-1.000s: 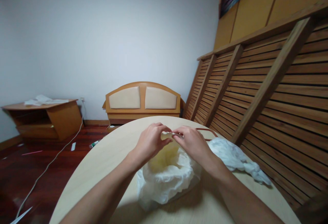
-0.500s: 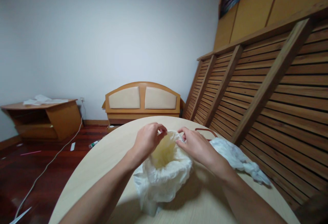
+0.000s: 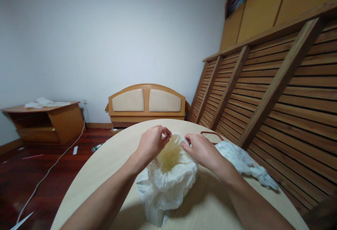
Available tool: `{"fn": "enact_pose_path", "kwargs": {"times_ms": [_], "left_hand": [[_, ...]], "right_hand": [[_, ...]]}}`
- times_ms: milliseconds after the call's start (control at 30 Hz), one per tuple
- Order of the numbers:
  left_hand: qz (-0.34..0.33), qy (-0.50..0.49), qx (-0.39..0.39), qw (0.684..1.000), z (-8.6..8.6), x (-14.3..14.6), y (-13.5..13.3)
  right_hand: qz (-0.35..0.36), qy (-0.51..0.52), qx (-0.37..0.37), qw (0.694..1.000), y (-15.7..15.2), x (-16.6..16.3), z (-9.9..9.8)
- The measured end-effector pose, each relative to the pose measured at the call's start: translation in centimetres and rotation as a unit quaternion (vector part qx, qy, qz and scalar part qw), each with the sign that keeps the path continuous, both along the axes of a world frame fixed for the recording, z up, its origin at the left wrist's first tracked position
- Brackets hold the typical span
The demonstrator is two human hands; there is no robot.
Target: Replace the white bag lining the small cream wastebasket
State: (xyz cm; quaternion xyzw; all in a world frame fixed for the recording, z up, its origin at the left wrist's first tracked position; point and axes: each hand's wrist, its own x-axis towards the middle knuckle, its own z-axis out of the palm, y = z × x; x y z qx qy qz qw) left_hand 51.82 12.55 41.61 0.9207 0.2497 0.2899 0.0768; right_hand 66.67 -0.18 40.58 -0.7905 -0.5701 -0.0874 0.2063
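A white plastic bag (image 3: 173,188) lines a bin-like container on the round table, its edge folded down over the outside. The yellowish inside (image 3: 170,158) shows through the opening; the container's outer wall is covered by the bag. At the far left of the rim, my left hand (image 3: 154,140) pinches the bag's edge between thumb and fingers. My right hand (image 3: 198,147) grips the same edge at the far right, its thumb on the inner side. A short stretch of bag rim lies between the two hands.
On the pale round table (image 3: 105,163), a crumpled white plastic bag (image 3: 243,161) and a brown strap-like loop (image 3: 212,135) lie to the right. A slatted wooden frame (image 3: 237,93) leans beyond. A white cable (image 3: 52,167) crosses the floor near a low cabinet (image 3: 65,123).
My right hand has slid slightly right and down along the rim, its fingers now closer together. The left hand stays nearly in place. The bag's front folds hang slightly differently.
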Motion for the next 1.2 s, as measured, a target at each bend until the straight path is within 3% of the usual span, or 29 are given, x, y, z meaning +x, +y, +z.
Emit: {"fn": "enact_pose_path", "kwargs": {"times_ms": [400,733,833,1000,1200], "left_hand": [[-0.043,-0.024,-0.027,0.998,0.2,-0.5,-1.3],[-0.080,-0.033,-0.095,0.992,0.6,-1.0,-1.1],[-0.070,-0.044,-0.093,0.992,0.4,-0.9,-0.5],[-0.027,-0.051,-0.110,0.992,-0.4,-0.6,1.3],[0.008,-0.051,-0.129,0.990,-0.9,-0.2,2.8]], "right_hand": [[0.058,0.025,0.017,0.998,-0.8,-0.3,1.7],[0.088,0.051,0.017,0.995,-1.0,0.4,2.0],[0.079,0.059,0.040,0.994,-0.7,0.8,1.5],[0.001,0.032,0.062,0.998,-1.1,1.6,1.3],[0.003,0.069,0.042,0.997,-1.3,1.8,1.9]]}}
